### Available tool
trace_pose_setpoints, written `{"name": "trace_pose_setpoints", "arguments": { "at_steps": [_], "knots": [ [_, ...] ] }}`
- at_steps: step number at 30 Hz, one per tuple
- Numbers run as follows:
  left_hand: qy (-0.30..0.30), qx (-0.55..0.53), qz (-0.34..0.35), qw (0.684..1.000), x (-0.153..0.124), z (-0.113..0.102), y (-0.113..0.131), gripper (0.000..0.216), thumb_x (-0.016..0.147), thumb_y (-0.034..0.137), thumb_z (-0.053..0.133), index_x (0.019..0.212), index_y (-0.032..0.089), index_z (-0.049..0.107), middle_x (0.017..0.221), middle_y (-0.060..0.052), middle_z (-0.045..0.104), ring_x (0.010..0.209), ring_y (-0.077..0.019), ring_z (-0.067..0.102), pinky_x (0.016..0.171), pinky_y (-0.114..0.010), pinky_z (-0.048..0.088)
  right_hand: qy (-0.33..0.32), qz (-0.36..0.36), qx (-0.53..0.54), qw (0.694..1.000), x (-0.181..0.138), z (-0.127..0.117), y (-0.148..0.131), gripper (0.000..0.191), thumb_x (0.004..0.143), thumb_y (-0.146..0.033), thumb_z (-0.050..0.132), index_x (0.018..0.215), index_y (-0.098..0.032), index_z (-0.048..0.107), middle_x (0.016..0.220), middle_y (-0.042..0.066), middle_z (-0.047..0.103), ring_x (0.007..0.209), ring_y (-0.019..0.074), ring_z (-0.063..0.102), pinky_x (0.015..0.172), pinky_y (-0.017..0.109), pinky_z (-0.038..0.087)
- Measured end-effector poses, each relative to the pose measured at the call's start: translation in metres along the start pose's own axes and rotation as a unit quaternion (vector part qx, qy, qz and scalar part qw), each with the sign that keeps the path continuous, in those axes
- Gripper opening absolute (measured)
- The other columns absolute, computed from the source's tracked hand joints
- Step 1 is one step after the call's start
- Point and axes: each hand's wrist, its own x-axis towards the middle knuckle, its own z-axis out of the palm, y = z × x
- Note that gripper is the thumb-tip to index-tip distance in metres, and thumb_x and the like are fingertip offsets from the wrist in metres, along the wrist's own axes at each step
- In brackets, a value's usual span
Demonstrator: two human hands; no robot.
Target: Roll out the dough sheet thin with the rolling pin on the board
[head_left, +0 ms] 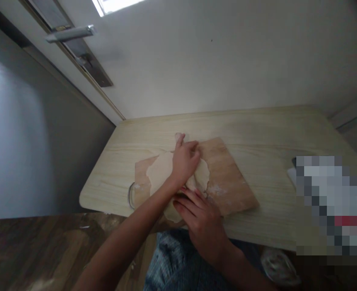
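Note:
A thin, pale sheet of dough (pixel 160 169) lies spread on a wooden cutting board (pixel 231 182), with a ragged edge. Across it runs a light wooden rolling pin (pixel 191 184), slanting from the far edge toward me; most of it is hidden by my hands. My left hand (pixel 184 161) is closed over its far part, thumb toward the tip. Closer to me, my right hand (pixel 201 216) rests over the near end, fingers pointing left, partly bent around it and just above the dough. My left forearm crosses over the board's near left side.
The board has a metal handle (pixel 131 195) on its left and white flour marks at right. Beneath it is a pale wood-grain table (pixel 272 137). A blurred-out object (pixel 332 202) lies at the right end. Behind stands a white door with a metal lever handle (pixel 70 34).

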Motion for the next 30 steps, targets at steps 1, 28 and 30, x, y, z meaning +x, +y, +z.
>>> {"name": "trace_pose_setpoints", "arguments": {
  "at_steps": [1, 28, 30],
  "knots": [
    [-0.002, -0.001, 0.003, 1.000, 0.001, 0.000, 0.001, 0.028, 0.076, 0.014, 0.049, 0.100, 0.012, 0.064, 0.102, -0.007, 0.066, 0.127, -0.0229, 0.032, 0.105, -0.040, 0.029, 0.002, 0.000, 0.005, 1.000, 0.000, 0.000, 0.001, 0.032, 0.089, -0.014, 0.032, 0.098, -0.017, 0.063, 0.105, 0.000, 0.065, 0.112, 0.0146, 0.047, 0.101, 0.032, 0.030],
    [-0.135, 0.174, 0.100, 0.970, 0.010, 0.024, 0.057, 0.020, 0.087, 0.025, 0.037, 0.093, 0.016, 0.053, 0.101, -0.010, 0.060, 0.116, -0.0261, 0.040, 0.090, -0.047, 0.037, 0.006, 0.013, -0.045, 0.999, -0.016, -0.023, 0.017, 0.035, 0.087, -0.013, 0.032, 0.100, -0.013, 0.064, 0.106, 0.010, 0.062, 0.114, 0.0221, 0.043, 0.090, 0.040, 0.047],
    [-0.134, 0.186, 0.103, 0.968, 0.009, 0.025, 0.058, 0.019, 0.087, 0.025, 0.038, 0.094, 0.016, 0.053, 0.100, -0.010, 0.059, 0.113, -0.0264, 0.041, 0.089, -0.048, 0.037, 0.014, 0.013, -0.043, 0.999, -0.018, -0.024, 0.018, 0.034, 0.087, -0.013, 0.032, 0.101, -0.012, 0.064, 0.105, 0.011, 0.062, 0.115, 0.0222, 0.043, 0.089, 0.039, 0.048]
  ]
}}
